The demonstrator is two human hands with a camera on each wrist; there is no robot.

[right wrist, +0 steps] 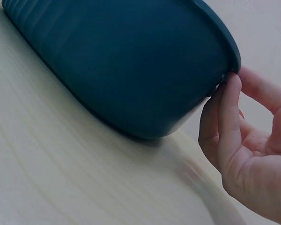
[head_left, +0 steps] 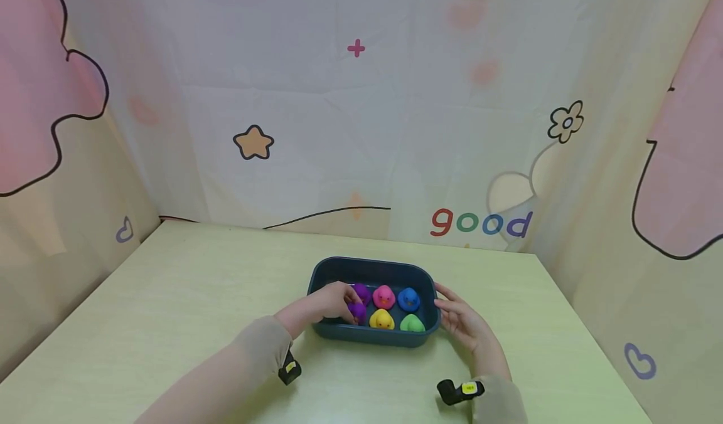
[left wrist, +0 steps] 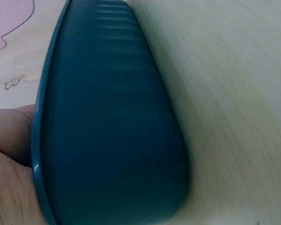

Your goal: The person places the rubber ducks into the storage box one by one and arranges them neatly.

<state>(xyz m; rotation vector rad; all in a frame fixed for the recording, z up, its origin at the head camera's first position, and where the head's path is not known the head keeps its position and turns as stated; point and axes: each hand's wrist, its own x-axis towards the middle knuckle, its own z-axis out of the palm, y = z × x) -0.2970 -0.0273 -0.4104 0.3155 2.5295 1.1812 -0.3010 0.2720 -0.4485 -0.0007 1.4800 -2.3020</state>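
A dark teal plastic box point(head_left: 373, 335) stands on the table, with small rubber ducks inside. My left hand point(head_left: 336, 300) reaches over its left end and pinches a purple rubber duck point(head_left: 358, 312) low in the box. Just behind that one sits another purple duck point(head_left: 362, 293). In the left wrist view the box wall point(left wrist: 112, 117) hides the fingertips. At the box's right end, my right hand point(head_left: 465, 323) touches the rim from outside with extended fingers; the right wrist view shows its fingertips point(right wrist: 232, 82) right at the rim.
Also in the box are a pink duck point(head_left: 384, 297), a blue duck point(head_left: 409, 300), a yellow duck point(head_left: 381, 319) and a green duck point(head_left: 412, 323). The pale wooden table point(head_left: 214, 273) is closed in by a printed cloth point(head_left: 361, 129) behind and on both sides.
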